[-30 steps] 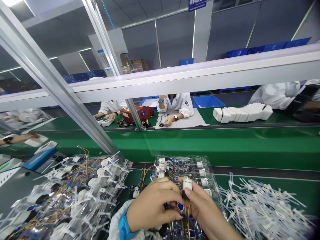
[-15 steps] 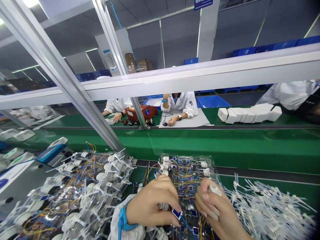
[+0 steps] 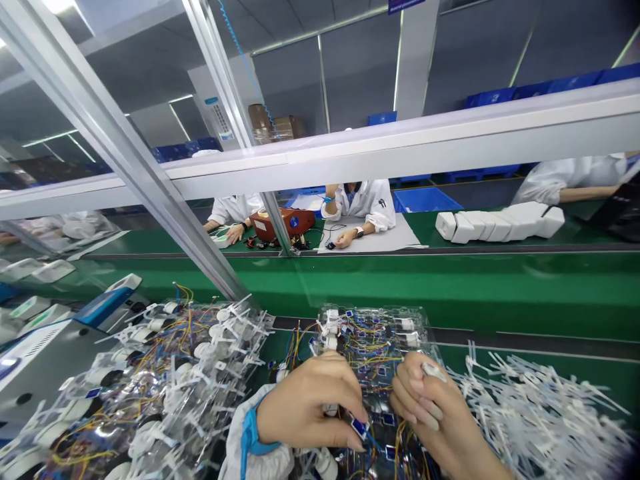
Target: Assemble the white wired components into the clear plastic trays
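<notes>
Between the thumb and index finger of my left hand (image 3: 317, 403) is a small blue module (image 3: 359, 428) with a blue wire. Curled closed, my right hand (image 3: 430, 400) is beside it to the right; a white piece (image 3: 433, 371) shows between its fingers. Under and behind both hands lies a clear plastic tray (image 3: 423, 320) of small blue modules, white round parts and coloured wires. A blue band (image 3: 253, 433) circles my left wrist.
Wired white parts (image 3: 195, 393) are heaped at left beside a grey and blue machine (image 3: 45, 363). White strips (image 3: 545, 407) lie at right. A metal post (image 3: 150, 173) and rail (image 3: 400, 153) cross ahead; people in white coats sit beyond.
My left hand has shifted slightly right with the blue module. My right hand stays closed near the same spot. At the far right, a person's forearm has come into view.
</notes>
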The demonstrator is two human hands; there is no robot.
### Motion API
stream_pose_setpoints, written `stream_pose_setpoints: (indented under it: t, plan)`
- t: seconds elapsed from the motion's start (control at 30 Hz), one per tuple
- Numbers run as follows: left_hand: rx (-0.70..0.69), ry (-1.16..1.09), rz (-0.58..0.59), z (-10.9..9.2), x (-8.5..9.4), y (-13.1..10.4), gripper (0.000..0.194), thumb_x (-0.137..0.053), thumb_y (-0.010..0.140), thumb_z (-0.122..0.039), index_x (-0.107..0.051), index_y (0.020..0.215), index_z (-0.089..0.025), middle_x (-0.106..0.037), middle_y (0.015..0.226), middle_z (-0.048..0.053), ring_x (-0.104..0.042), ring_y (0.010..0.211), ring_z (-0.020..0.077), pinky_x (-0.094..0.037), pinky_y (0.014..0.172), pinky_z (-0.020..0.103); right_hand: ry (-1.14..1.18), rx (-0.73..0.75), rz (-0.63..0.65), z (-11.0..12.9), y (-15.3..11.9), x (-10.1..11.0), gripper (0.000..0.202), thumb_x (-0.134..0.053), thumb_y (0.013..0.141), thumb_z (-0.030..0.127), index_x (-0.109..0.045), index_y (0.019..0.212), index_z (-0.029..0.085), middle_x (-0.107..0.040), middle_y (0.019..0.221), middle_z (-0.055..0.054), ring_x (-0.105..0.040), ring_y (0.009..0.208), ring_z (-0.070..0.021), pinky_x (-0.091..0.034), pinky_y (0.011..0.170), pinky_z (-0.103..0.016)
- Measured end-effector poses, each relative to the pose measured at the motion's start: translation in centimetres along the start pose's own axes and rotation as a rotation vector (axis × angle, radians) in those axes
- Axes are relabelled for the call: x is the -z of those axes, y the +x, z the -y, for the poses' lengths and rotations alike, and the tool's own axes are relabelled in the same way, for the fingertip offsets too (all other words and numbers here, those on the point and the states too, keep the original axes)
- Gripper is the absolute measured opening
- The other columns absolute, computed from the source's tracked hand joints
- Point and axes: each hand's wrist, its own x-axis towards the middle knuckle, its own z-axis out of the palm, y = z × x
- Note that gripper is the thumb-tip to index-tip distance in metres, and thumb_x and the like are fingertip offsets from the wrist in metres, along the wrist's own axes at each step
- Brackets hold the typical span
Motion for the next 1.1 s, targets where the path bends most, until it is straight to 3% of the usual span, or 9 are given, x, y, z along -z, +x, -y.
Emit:
stream_pose_setpoints:
  t: [0.1, 0.2, 0.27, 0.37, 0.5, 0.6, 0.73, 0.97, 1.1]
  plan:
    - [0.002, -0.038, 0.013, -0.3, 0.2, -0.1, 0.025, -0.065, 0.092, -0.046, -0.067, 0.093, -0.020, -0.071, 0.084, 0.005, -0.064, 0.077, 0.0144, -0.045, 0.077, 0.030, -0.040, -0.030, -0.044, 0.5, -0.1, -0.8, 0.022, -0.081, 0.080, 0.025, -0.060, 0.081, 0.020, -0.038, 0.053, 0.010, -0.031, 0.045, -0.0074, -0.034, 0.047, -0.020]
    - [0.014, -0.041, 0.013, -0.5, 0.5, -0.2, 0.021, -0.065, 0.093, -0.042, -0.066, 0.096, -0.021, -0.068, 0.085, 0.005, -0.062, 0.079, 0.0150, -0.045, 0.076, 0.029, -0.060, -0.090, -0.061, 0.6, -0.2, -1.5, 0.035, -0.087, 0.075, 0.026, -0.061, 0.098, 0.021, -0.061, 0.079, 0.003, -0.057, 0.069, -0.0126, -0.048, 0.059, -0.022]
    - [0.017, -0.026, 0.022, -0.6, 0.6, -0.2, 0.019, -0.063, 0.094, -0.040, -0.065, 0.098, -0.021, -0.066, 0.085, 0.005, -0.060, 0.079, 0.0154, -0.046, 0.075, 0.029, -0.057, -0.123, -0.071, 0.1, -0.1, -1.7, 0.044, -0.087, 0.076, 0.032, -0.060, 0.109, 0.021, -0.066, 0.094, -0.002, -0.062, 0.078, -0.0157, -0.052, 0.060, -0.024]
    - [0.010, -0.005, 0.034, -0.9, 0.7, 0.0, 0.016, -0.059, 0.097, -0.036, -0.063, 0.098, -0.021, -0.065, 0.084, 0.005, -0.058, 0.077, 0.0155, -0.047, 0.073, 0.029, 0.028, -0.137, -0.115, -0.8, 0.0, -1.8, 0.052, -0.080, 0.083, 0.048, -0.056, 0.122, 0.023, -0.067, 0.084, 0.000, -0.059, 0.061, -0.0129, -0.050, 0.054, -0.023]
    - [0.017, 0.032, 0.072, -1.8, 0.7, 0.6, 0.015, -0.056, 0.098, -0.036, -0.060, 0.098, -0.021, -0.063, 0.083, 0.003, -0.059, 0.074, 0.0148, -0.050, 0.071, 0.028, 0.190, -0.044, -0.127, -0.9, 0.2, -1.7, 0.045, -0.075, 0.087, 0.055, -0.062, 0.115, 0.021, -0.054, 0.056, 0.009, -0.042, 0.042, -0.0066, -0.050, 0.071, -0.025]
    - [0.028, 0.097, 0.149, -2.4, 0.9, 1.0, 0.012, -0.057, 0.098, -0.032, -0.061, 0.101, -0.022, -0.064, 0.085, 0.003, -0.060, 0.076, 0.0151, -0.052, 0.072, 0.027, 0.280, 0.029, -0.054, -0.1, 0.1, -1.6, 0.037, -0.072, 0.086, 0.052, -0.064, 0.107, 0.022, -0.057, 0.064, 0.009, -0.023, 0.036, -0.0024, -0.048, 0.080, -0.024]
    - [0.014, 0.151, 0.207, -3.1, 1.3, 1.5, 0.010, -0.061, 0.095, -0.024, -0.061, 0.104, -0.022, -0.066, 0.087, 0.004, -0.062, 0.077, 0.0160, -0.054, 0.071, 0.027, 0.373, 0.090, -0.008, 0.9, -0.2, -1.4, 0.033, -0.067, 0.085, 0.047, -0.062, 0.104, 0.021, -0.054, 0.071, 0.008, -0.010, 0.039, -0.0032, -0.047, 0.076, -0.024]
    - [0.030, 0.215, 0.265, -3.6, 0.7, 4.0, 0.018, -0.069, 0.086, -0.017, -0.066, 0.103, -0.023, -0.071, 0.090, 0.004, -0.065, 0.080, 0.0176, -0.057, 0.072, 0.027, 0.323, 0.082, 0.057, 1.2, -0.9, -1.8, 0.040, -0.063, 0.083, 0.047, -0.059, 0.112, 0.021, -0.053, 0.068, 0.008, -0.014, 0.037, -0.0034, -0.046, 0.064, -0.023]
    - [-0.010, 0.201, 0.179, -3.5, 0.1, 5.2, 0.023, -0.071, 0.086, -0.017, -0.065, 0.107, -0.024, -0.072, 0.090, 0.004, -0.065, 0.085, 0.0194, -0.056, 0.078, 0.031, 0.009, -0.087, 0.229, 1.9, -1.5, -1.7, 0.044, -0.073, 0.080, 0.045, -0.057, 0.115, 0.023, -0.059, 0.079, 0.003, -0.040, 0.048, -0.0093, -0.033, 0.046, -0.021]
